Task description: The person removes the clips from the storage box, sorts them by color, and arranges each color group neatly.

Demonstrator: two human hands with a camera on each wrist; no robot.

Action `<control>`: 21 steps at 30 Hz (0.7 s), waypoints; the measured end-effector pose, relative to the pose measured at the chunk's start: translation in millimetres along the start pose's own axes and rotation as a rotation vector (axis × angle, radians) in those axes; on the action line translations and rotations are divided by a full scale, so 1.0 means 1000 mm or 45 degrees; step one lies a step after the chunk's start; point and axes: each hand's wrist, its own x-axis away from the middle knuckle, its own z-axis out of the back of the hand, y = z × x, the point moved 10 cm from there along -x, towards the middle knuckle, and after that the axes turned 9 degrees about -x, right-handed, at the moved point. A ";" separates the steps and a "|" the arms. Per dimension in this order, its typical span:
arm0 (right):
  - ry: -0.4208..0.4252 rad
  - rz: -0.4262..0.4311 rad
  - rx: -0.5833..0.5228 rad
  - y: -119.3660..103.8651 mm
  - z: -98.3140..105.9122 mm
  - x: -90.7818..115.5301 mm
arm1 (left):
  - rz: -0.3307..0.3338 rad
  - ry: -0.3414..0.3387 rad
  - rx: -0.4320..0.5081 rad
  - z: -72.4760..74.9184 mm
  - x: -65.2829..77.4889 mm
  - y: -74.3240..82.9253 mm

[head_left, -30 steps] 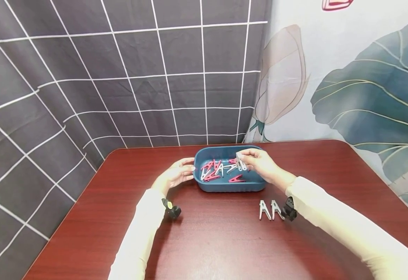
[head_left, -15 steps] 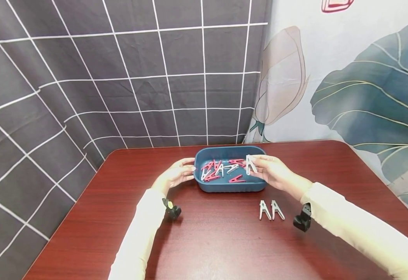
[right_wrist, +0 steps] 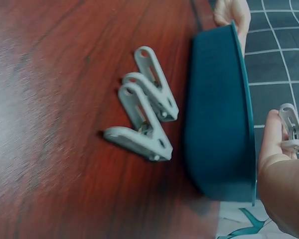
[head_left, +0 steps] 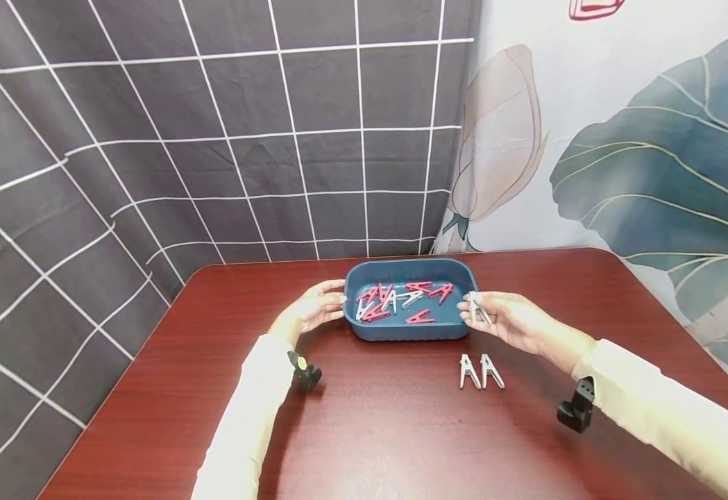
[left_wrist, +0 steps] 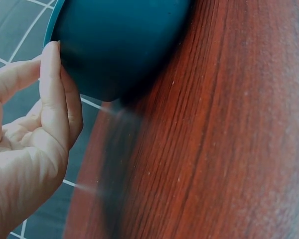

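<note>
A blue plastic bin (head_left: 410,332) stands near the table's far edge. Several red and white clothespins lie in it, among them a red clothespin (head_left: 442,293) at the right. My left hand (head_left: 309,311) touches the bin's left end; in the left wrist view a fingertip (left_wrist: 53,55) meets the outer wall just under the rim. Just outside the bin's right end, my right hand (head_left: 513,319) pinches a white clothespin (head_left: 477,310) above the table. In the right wrist view that clothespin (right_wrist: 292,130) shows partly between thumb and fingers. Two white clothespins (head_left: 470,372) lie side by side in front of the bin.
The dark red wooden table (head_left: 364,430) reaches back to a grey gridded cloth (head_left: 245,173). A white cloth with a leaf print (head_left: 670,160) hangs behind its right part. Black wrist cameras sit on both sleeves.
My right hand has lifted the white clothespin out from over the bin and moved right, past its end. The left hand has stayed at the bin's left end.
</note>
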 end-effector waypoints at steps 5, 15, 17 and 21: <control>0.035 0.000 0.036 0.001 0.010 0.012 | -0.008 -0.007 -0.007 0.001 0.000 -0.001; 0.123 0.016 0.247 0.001 0.034 0.035 | -0.009 0.009 0.026 0.000 0.001 0.002; 0.117 0.016 0.264 0.003 0.038 0.039 | -0.003 0.012 0.035 -0.001 0.002 0.002; 0.121 0.011 0.314 0.007 0.047 0.047 | -0.003 0.008 0.033 -0.002 0.003 0.001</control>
